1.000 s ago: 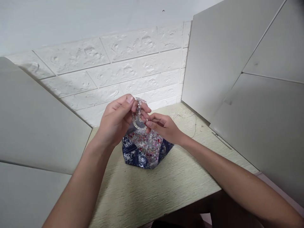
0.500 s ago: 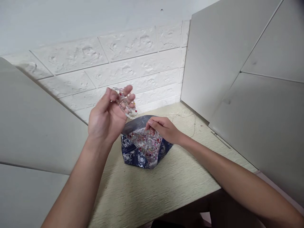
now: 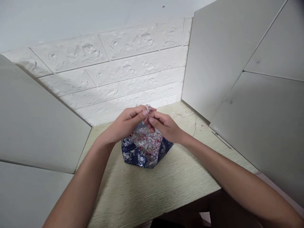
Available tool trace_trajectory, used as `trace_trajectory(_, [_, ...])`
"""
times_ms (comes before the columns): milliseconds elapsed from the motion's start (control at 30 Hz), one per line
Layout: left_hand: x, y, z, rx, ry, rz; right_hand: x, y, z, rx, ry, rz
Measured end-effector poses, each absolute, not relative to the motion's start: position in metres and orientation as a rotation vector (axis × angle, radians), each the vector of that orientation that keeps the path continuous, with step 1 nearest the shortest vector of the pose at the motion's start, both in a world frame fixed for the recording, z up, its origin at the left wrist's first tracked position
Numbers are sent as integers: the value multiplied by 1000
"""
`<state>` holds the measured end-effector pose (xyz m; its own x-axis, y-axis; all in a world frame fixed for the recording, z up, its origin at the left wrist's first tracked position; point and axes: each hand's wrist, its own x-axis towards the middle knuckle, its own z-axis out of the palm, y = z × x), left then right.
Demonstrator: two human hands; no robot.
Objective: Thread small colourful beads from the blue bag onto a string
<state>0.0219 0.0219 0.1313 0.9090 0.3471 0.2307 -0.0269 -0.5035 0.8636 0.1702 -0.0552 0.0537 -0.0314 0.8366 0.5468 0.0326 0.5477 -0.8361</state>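
Observation:
My left hand [image 3: 131, 122] is closed on a string of beads [image 3: 148, 108], clear and pale pink; most of the strand is hidden behind the fingers. My right hand [image 3: 165, 126] meets it with thumb and forefinger pinched together. What that pinch holds is too small to make out. Just below both hands sits an open pouch [image 3: 129, 153], dark blue with white flower print. Many small loose beads [image 3: 147, 142] in red, pink, white and clear fill it, and the hands cover part of its back rim.
The pouch stands on a pale wood-grain table [image 3: 142, 193]. Thin thread [image 3: 195, 122] lies loosely at the back right. A white brick-pattern wall [image 3: 128, 69] rises behind, with grey panels on the left [image 3: 35, 120] and right [image 3: 256, 126].
My left hand has come down and right, turning from palm-up with the bead string across its fingers to a pinch against my right fingertips. My right hand has hardly moved.

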Motion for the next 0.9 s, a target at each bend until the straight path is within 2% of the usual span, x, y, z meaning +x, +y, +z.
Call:
trace_trajectory(233, [21,29,128,2093,467,392,176,-59,55,-875,-1473,733])
trace_trajectory(367, [19,35,126,1909,483,363,178,-56,51,-931,-1454,745])
trace_trajectory(667, [23,25,139,1334,255,758,175,-55,51,-900,-1490,751])
trace_trajectory(900, [8,20,158,1064,-20,1022,183,-53,37,-1367,-1768,786])
